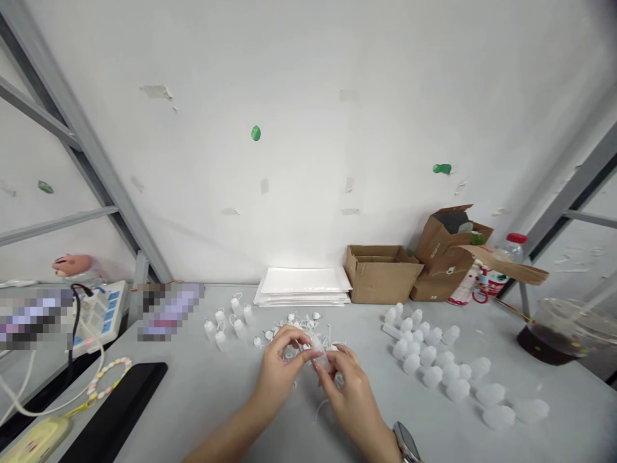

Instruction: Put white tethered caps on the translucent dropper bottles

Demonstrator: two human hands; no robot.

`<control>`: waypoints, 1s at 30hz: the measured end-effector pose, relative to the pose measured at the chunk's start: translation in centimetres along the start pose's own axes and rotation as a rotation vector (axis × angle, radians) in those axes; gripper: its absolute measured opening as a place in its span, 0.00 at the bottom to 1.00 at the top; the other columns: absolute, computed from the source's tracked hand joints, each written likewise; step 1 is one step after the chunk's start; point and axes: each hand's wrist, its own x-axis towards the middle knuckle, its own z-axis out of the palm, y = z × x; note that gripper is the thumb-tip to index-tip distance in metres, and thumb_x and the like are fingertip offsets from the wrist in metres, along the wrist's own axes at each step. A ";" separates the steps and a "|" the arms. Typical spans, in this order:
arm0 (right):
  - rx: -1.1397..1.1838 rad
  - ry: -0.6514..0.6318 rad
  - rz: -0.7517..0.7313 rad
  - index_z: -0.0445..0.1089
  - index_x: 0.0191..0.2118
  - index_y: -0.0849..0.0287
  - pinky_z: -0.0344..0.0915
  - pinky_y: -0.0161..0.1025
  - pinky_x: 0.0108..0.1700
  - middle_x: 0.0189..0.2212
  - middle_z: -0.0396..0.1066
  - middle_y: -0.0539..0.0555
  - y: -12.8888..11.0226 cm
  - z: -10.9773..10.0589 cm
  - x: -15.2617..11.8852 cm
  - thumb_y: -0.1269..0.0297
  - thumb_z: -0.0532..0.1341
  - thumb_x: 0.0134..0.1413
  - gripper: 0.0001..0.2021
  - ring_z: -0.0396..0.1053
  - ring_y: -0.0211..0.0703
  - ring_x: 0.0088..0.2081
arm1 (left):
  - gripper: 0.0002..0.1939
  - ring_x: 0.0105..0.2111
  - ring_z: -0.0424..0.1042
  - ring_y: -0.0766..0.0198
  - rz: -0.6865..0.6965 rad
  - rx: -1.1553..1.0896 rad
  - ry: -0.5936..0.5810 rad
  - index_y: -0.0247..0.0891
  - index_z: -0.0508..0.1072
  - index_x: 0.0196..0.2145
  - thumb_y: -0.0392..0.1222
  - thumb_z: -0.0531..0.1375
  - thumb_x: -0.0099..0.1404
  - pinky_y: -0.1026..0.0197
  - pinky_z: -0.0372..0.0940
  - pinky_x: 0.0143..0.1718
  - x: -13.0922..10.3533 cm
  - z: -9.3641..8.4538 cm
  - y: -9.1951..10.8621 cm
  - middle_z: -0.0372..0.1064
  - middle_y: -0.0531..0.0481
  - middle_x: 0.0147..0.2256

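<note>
Over the middle of the grey table, a small translucent white bottle [321,357] is held between both hands. My left hand [283,361] pinches its upper part between thumb and fingers. Fingers of my right hand [348,379] close on its lower right side. Behind and beneath the hands lies a scatter of small white caps with loops [301,320]. Several capped bottles with loops [220,339] stand upright to the left. Many frosted white bottles without visible loops [457,389] are spread over the right side.
White flat packages [303,283] are stacked by the wall beside an open cardboard box [383,283]. A brown paper bag [436,263] and a cup of dark drink [547,347] are at the right. A power strip [108,318] and a black pad [120,411] are at the left.
</note>
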 end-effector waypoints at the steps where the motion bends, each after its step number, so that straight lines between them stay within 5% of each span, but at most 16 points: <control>1: -0.013 0.006 -0.009 0.62 0.28 0.57 0.56 0.49 0.50 0.19 0.62 0.47 0.1 0.1 0.0 0.65 0.53 0.55 0.06 0.61 0.38 0.22 | 0.05 0.30 0.63 0.63 0.004 0.014 0.007 0.40 0.70 0.23 0.38 0.65 0.47 0.63 0.58 0.34 0.0 0.1 0.0 0.64 0.53 0.26; 14: -0.100 0.031 -0.086 0.62 0.30 0.57 0.56 0.50 0.51 0.20 0.62 0.46 0.3 0.3 -0.1 0.68 0.53 0.55 0.04 0.62 0.37 0.22 | 0.01 0.32 0.65 0.62 0.086 0.182 0.032 0.42 0.72 0.26 0.38 0.62 0.52 0.62 0.59 0.35 -0.6 0.5 -0.1 0.66 0.52 0.28; 19: -0.054 0.023 -0.092 0.63 0.32 0.58 0.54 0.51 0.52 0.21 0.65 0.47 0.2 0.3 0.0 0.67 0.52 0.55 0.05 0.63 0.37 0.22 | 0.07 0.33 0.65 0.63 0.272 0.260 -0.075 0.44 0.74 0.32 0.38 0.56 0.58 0.61 0.61 0.36 -1.1 0.4 -0.7 0.65 0.50 0.30; 21: 0.000 0.010 0.001 0.64 0.30 0.57 0.56 0.50 0.51 0.20 0.65 0.47 0.0 0.0 0.1 0.65 0.53 0.55 0.06 0.64 0.38 0.24 | 0.05 0.32 0.64 0.64 0.303 0.251 0.001 0.43 0.73 0.32 0.38 0.59 0.56 0.62 0.61 0.36 -1.2 0.3 -0.8 0.64 0.51 0.30; 25: 0.231 -0.079 0.252 0.65 0.30 0.58 0.63 0.41 0.38 0.21 0.69 0.51 -0.8 -0.8 0.7 0.56 0.54 0.54 0.11 0.67 0.43 0.29 | 0.13 0.30 0.64 0.66 0.038 0.029 0.210 0.39 0.68 0.31 0.45 0.64 0.48 0.63 0.61 0.33 -0.6 0.3 -0.6 0.63 0.53 0.29; 30: 0.550 -0.174 0.351 0.67 0.33 0.60 0.63 0.36 0.35 0.25 0.72 0.53 -1.3 -1.1 1.2 0.54 0.54 0.53 0.14 0.68 0.42 0.30 | 0.19 0.36 0.67 0.60 -0.301 -0.252 -0.050 0.36 0.73 0.33 0.55 0.54 0.57 0.60 0.60 0.37 0.1 0.3 -0.6 0.70 0.46 0.34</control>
